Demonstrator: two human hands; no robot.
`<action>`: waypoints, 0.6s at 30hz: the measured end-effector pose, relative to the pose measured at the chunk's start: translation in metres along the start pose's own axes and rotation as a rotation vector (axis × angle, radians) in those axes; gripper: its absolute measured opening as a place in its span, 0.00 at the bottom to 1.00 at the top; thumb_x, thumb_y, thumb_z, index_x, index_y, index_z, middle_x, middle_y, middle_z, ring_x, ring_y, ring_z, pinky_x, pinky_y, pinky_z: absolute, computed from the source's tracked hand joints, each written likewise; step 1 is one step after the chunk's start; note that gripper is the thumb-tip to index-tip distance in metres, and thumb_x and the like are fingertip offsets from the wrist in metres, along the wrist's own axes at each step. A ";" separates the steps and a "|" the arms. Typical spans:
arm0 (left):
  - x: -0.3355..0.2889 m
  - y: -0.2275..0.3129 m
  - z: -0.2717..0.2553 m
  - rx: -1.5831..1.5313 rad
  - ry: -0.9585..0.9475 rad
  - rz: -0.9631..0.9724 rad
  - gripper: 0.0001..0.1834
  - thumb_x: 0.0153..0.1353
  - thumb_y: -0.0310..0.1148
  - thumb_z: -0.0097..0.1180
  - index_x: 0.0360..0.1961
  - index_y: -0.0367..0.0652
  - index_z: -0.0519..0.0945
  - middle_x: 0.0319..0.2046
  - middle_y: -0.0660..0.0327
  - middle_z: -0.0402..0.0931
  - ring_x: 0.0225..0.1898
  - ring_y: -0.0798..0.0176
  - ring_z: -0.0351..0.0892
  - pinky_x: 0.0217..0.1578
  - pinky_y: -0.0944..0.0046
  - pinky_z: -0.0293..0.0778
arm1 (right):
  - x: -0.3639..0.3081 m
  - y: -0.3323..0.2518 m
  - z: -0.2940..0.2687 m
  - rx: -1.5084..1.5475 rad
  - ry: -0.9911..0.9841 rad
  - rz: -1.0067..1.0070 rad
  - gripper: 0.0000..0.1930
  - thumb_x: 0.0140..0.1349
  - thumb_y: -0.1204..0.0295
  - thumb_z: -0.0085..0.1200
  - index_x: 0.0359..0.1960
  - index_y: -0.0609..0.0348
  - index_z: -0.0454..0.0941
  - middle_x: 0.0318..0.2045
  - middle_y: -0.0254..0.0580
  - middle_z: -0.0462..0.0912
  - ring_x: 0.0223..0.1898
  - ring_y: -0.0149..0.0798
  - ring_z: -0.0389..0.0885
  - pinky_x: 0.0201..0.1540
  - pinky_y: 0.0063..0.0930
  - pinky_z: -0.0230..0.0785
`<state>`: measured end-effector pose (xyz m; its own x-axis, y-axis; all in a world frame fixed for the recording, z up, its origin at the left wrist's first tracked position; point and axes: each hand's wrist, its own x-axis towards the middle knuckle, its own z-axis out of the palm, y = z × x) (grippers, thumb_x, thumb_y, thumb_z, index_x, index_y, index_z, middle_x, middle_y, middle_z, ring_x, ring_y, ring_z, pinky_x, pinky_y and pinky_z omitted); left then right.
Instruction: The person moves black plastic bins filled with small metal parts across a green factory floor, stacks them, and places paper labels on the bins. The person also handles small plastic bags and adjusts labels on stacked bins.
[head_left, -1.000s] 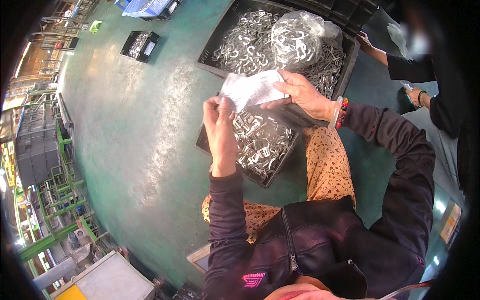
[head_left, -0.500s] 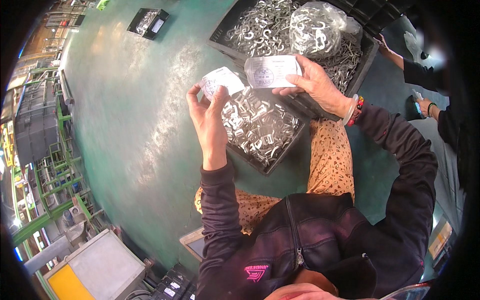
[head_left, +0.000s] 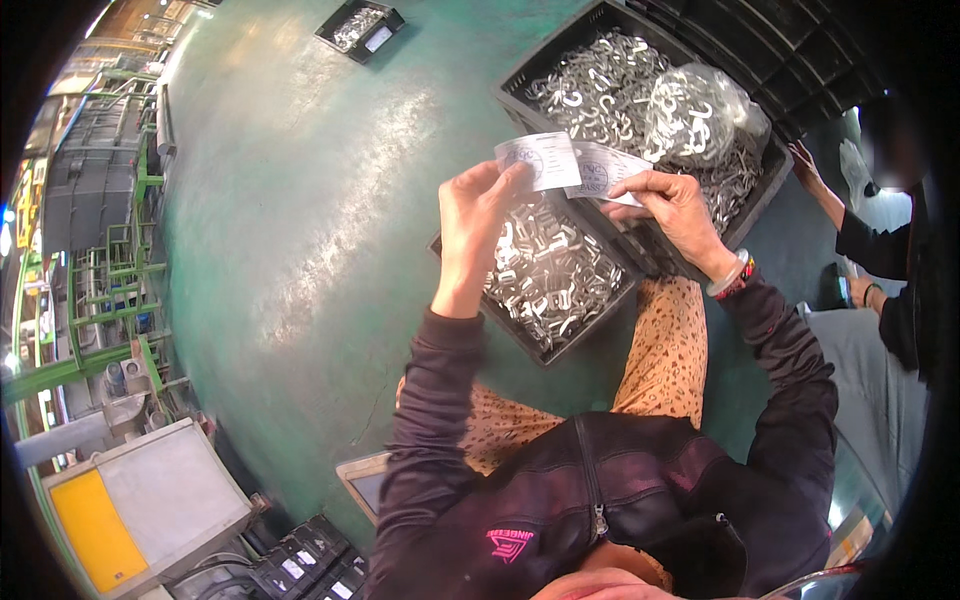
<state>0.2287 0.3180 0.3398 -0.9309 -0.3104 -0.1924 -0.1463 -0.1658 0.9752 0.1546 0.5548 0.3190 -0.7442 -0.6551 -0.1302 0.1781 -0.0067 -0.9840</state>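
Observation:
My left hand (head_left: 473, 215) pinches a white paper label (head_left: 548, 158) with a round stamp on it. In my right hand (head_left: 683, 213) is a second stamped white label (head_left: 601, 172), gripped at its right end. The two labels meet, the left one partly overlapping the right one's edge. Both are held above a small black crate (head_left: 546, 352) of shiny bent metal pieces (head_left: 555, 270). Just beyond my right hand stands a larger black crate (head_left: 518, 78) full of metal hooks (head_left: 600, 90), with a clear plastic bag (head_left: 697, 115) of hooks lying on top.
A co-worker's hand (head_left: 815, 178) rests near the large crate's right side. Another small black bin (head_left: 362, 28) with metal parts sits on the green floor (head_left: 260, 210) at the far end. Green-framed machinery (head_left: 110, 300) and a grey-and-yellow cabinet (head_left: 160, 505) line the left.
Both hands have moved closer together, bringing the separate labels into contact. The left label has turned more level. The whole view has shifted, so the crates appear further right.

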 end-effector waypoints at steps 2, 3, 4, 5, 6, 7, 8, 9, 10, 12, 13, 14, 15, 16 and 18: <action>0.019 0.021 -0.004 0.245 -0.136 0.050 0.13 0.63 0.30 0.59 0.42 0.29 0.82 0.34 0.57 0.84 0.34 0.67 0.82 0.39 0.68 0.78 | 0.005 -0.009 0.000 -0.057 0.042 0.081 0.15 0.66 0.80 0.44 0.50 0.69 0.78 0.48 0.47 0.81 0.43 0.39 0.85 0.48 0.24 0.78; 0.031 0.033 -0.007 0.399 -0.181 0.029 0.13 0.64 0.30 0.58 0.43 0.29 0.82 0.34 0.57 0.84 0.34 0.67 0.83 0.40 0.68 0.78 | 0.008 -0.015 0.000 -0.028 0.030 0.056 0.14 0.66 0.79 0.45 0.50 0.70 0.78 0.47 0.48 0.81 0.43 0.38 0.85 0.48 0.24 0.78; 0.041 0.042 -0.007 0.519 -0.253 0.070 0.14 0.64 0.30 0.57 0.44 0.27 0.81 0.36 0.56 0.84 0.36 0.66 0.83 0.40 0.68 0.77 | 0.011 -0.021 0.000 -0.016 0.044 0.065 0.14 0.66 0.78 0.46 0.50 0.71 0.77 0.47 0.49 0.81 0.44 0.38 0.84 0.48 0.24 0.78; 0.051 0.048 -0.007 0.600 -0.315 0.144 0.14 0.63 0.32 0.59 0.42 0.29 0.82 0.33 0.57 0.84 0.35 0.67 0.83 0.39 0.68 0.76 | 0.014 -0.027 0.000 0.016 0.012 0.022 0.14 0.66 0.77 0.48 0.50 0.72 0.77 0.47 0.50 0.81 0.44 0.38 0.84 0.48 0.24 0.77; 0.058 0.053 -0.008 0.656 -0.391 0.282 0.13 0.62 0.32 0.59 0.40 0.30 0.82 0.31 0.56 0.83 0.34 0.67 0.83 0.38 0.68 0.76 | 0.019 -0.031 0.002 0.036 0.033 0.010 0.15 0.65 0.75 0.52 0.51 0.72 0.76 0.46 0.50 0.81 0.44 0.38 0.84 0.49 0.24 0.77; 0.064 0.056 -0.009 0.702 -0.444 0.439 0.13 0.61 0.33 0.60 0.38 0.31 0.82 0.29 0.55 0.83 0.34 0.68 0.83 0.37 0.67 0.76 | 0.020 -0.035 0.002 0.033 0.085 0.037 0.18 0.65 0.73 0.55 0.53 0.72 0.74 0.47 0.50 0.81 0.44 0.38 0.84 0.50 0.25 0.77; 0.070 0.055 -0.005 0.694 -0.448 0.384 0.12 0.60 0.33 0.60 0.37 0.32 0.81 0.27 0.53 0.81 0.33 0.68 0.83 0.35 0.66 0.76 | 0.026 -0.037 0.004 -0.027 0.145 0.043 0.18 0.65 0.73 0.55 0.53 0.73 0.74 0.47 0.49 0.81 0.45 0.38 0.83 0.51 0.27 0.76; 0.075 0.052 0.002 0.604 -0.453 0.484 0.12 0.59 0.33 0.61 0.35 0.33 0.81 0.26 0.51 0.80 0.32 0.68 0.82 0.34 0.65 0.75 | 0.031 -0.038 0.005 -0.066 0.199 0.017 0.18 0.65 0.73 0.56 0.53 0.73 0.73 0.47 0.49 0.81 0.46 0.38 0.83 0.52 0.29 0.76; 0.083 0.049 0.009 0.668 -0.454 0.562 0.12 0.59 0.34 0.61 0.36 0.33 0.81 0.26 0.50 0.80 0.31 0.68 0.82 0.32 0.65 0.75 | 0.034 -0.036 0.008 -0.007 0.218 -0.068 0.18 0.65 0.73 0.55 0.53 0.73 0.73 0.48 0.49 0.81 0.46 0.39 0.83 0.53 0.32 0.76; 0.100 0.046 0.015 0.639 -0.483 0.768 0.12 0.55 0.34 0.62 0.35 0.35 0.83 0.28 0.46 0.80 0.32 0.54 0.82 0.34 0.58 0.77 | 0.038 -0.029 0.013 0.077 0.347 -0.181 0.16 0.66 0.75 0.54 0.53 0.72 0.73 0.47 0.48 0.81 0.46 0.41 0.83 0.52 0.38 0.77; 0.111 0.044 0.013 0.577 -0.519 0.810 0.12 0.52 0.35 0.62 0.33 0.37 0.85 0.30 0.42 0.81 0.35 0.41 0.83 0.37 0.50 0.78 | 0.040 -0.023 0.014 0.029 0.403 -0.175 0.17 0.66 0.75 0.54 0.54 0.72 0.72 0.47 0.48 0.81 0.46 0.43 0.83 0.53 0.40 0.77; 0.118 0.042 0.005 0.501 -0.494 0.845 0.13 0.52 0.36 0.63 0.34 0.38 0.85 0.29 0.43 0.81 0.35 0.42 0.83 0.37 0.49 0.78 | 0.040 -0.019 0.014 -0.078 0.533 -0.152 0.16 0.66 0.75 0.54 0.53 0.72 0.73 0.47 0.48 0.81 0.46 0.44 0.83 0.54 0.40 0.77; 0.127 0.038 -0.005 0.436 -0.465 0.891 0.13 0.52 0.37 0.64 0.34 0.38 0.85 0.29 0.44 0.81 0.35 0.42 0.83 0.38 0.49 0.78 | 0.039 -0.013 0.013 -0.073 0.559 -0.160 0.16 0.66 0.75 0.54 0.52 0.72 0.73 0.46 0.48 0.81 0.46 0.44 0.83 0.54 0.41 0.76; 0.140 0.042 -0.024 0.407 -0.459 0.829 0.14 0.52 0.39 0.65 0.35 0.40 0.85 0.29 0.44 0.81 0.34 0.42 0.83 0.37 0.51 0.78 | 0.036 -0.008 0.012 -0.192 0.687 -0.191 0.16 0.65 0.74 0.55 0.51 0.72 0.74 0.46 0.48 0.81 0.45 0.45 0.83 0.55 0.42 0.76; 0.180 0.028 -0.088 0.235 -0.352 0.963 0.12 0.60 0.37 0.57 0.38 0.40 0.83 0.32 0.52 0.82 0.35 0.53 0.82 0.40 0.56 0.76 | 0.028 0.005 0.009 -0.269 0.865 -0.302 0.14 0.65 0.74 0.55 0.50 0.71 0.74 0.45 0.48 0.81 0.44 0.46 0.83 0.55 0.42 0.76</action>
<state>0.0865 0.1749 0.3231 -0.7279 0.0811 0.6809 0.6808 0.2041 0.7034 0.1405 0.5293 0.3117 -0.9718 0.1322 0.1952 -0.1734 0.1603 -0.9717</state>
